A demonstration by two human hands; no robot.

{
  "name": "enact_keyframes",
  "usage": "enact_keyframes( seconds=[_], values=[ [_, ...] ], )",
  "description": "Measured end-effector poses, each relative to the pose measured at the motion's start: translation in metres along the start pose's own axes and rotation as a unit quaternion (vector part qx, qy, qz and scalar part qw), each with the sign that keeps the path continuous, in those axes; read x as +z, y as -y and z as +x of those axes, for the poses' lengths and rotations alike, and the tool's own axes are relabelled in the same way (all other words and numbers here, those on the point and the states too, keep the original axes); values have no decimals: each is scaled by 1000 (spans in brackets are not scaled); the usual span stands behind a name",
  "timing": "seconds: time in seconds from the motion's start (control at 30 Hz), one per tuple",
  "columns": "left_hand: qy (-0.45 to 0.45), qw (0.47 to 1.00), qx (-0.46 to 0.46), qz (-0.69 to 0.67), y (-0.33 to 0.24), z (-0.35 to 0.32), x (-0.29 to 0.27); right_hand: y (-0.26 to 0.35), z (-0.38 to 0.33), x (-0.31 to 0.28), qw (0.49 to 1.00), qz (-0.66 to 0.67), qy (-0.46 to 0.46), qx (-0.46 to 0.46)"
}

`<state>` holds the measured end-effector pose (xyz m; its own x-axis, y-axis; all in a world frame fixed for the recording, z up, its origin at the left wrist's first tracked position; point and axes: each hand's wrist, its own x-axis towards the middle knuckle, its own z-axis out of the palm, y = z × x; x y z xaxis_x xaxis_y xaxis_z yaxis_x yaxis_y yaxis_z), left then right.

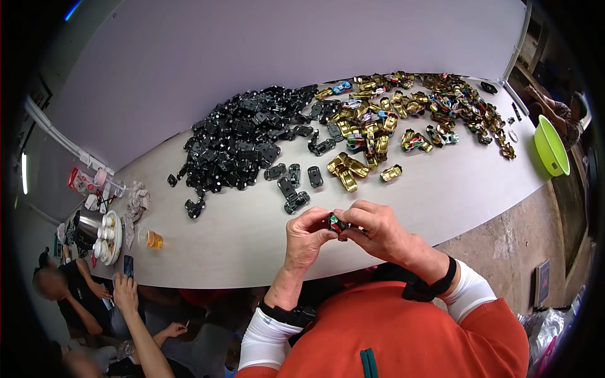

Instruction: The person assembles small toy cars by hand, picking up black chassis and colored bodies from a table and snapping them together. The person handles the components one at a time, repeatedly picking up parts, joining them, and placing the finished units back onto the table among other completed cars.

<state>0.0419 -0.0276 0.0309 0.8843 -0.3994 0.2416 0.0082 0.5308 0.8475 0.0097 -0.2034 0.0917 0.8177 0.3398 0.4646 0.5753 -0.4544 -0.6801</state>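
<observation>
Close to the table's front edge, my left hand (306,238) and my right hand (377,230) meet around a small toy car (336,223) with green, red and white marks. Fingers of both hands are closed on it, and they hide part of it. Just beyond lie several loose black car bases (288,189) and a few gold car bodies (347,171). A large heap of black car bases (236,135) is at the far left. Gold and coloured car bodies (378,120) spread over the far middle and right.
A glass of amber drink (153,239), a crumpled cloth (137,201) and a tray of white cups (115,236) stand on the table's left end. A green basin (551,146) is at the right edge. Other people sit at the lower left and far right.
</observation>
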Motion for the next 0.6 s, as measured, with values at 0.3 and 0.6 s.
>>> enact_keyframes(
  seconds=[0.3,0.6],
  values=[
    [20,999,39,-19,-7,4,8,2,0,3,998,37,-50,-6],
    [18,999,33,-7,-6,-1,8,0,-2,5,999,0,-33,-23]
  ],
)
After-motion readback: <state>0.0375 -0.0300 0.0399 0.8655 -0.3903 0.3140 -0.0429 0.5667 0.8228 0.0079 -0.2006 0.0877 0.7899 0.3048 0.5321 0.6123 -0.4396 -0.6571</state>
